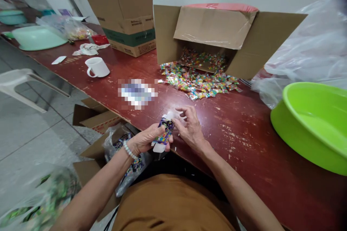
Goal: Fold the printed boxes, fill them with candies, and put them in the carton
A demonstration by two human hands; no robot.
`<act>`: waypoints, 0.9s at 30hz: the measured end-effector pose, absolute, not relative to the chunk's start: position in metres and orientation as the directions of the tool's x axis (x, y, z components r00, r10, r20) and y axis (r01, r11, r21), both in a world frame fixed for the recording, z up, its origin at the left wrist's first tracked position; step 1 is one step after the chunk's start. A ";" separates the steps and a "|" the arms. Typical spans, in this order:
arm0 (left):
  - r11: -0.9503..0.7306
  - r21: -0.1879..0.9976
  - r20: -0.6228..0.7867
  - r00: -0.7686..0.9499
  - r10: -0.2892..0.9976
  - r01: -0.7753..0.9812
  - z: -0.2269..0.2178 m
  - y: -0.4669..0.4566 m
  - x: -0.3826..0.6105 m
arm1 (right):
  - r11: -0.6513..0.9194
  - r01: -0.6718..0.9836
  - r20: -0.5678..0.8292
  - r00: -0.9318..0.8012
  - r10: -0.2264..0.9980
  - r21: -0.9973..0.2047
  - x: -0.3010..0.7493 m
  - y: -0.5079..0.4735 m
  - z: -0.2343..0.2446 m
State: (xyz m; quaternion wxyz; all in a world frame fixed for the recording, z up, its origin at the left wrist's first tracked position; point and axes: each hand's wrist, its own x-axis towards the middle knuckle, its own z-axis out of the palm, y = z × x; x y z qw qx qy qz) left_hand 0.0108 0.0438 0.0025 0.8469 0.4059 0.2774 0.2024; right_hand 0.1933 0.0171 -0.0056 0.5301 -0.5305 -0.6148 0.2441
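My left hand (146, 140) clasps one small colourful packet (164, 134) over the near edge of the worktop (244, 133). My right hand (189, 128) pinches the packet's white top end.

At twelve o'clock one cardboard box (214, 27) lies on its side, and a heap of tiny bright sweets (200, 83) spills out of it. A second box (127, 18) stands at eleven; I cannot tell what is in it.

One white mug (97, 66) sits at ten, one lime basin (314, 122) at three, and two mint basins (35, 38) far off at ten. At eight, a floor carton (90, 151) holds a clear bag (114, 142) of printed packs.
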 end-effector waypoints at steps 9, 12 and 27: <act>0.563 0.823 -0.347 0.722 0.599 -0.072 0.000 0.051 0.019 | 0.377 0.521 0.354 -0.147 0.924 -0.766 0.213 0.024 -0.003; 0.628 0.775 -0.431 0.666 0.609 -0.073 -0.004 0.060 0.022 | 0.391 0.435 0.369 -0.138 0.919 -0.811 0.227 0.030 -0.009; 0.434 0.901 -0.341 0.593 0.729 -0.016 0.001 0.078 0.028 | 0.343 0.460 0.328 -0.115 0.938 -0.819 0.230 0.033 -0.018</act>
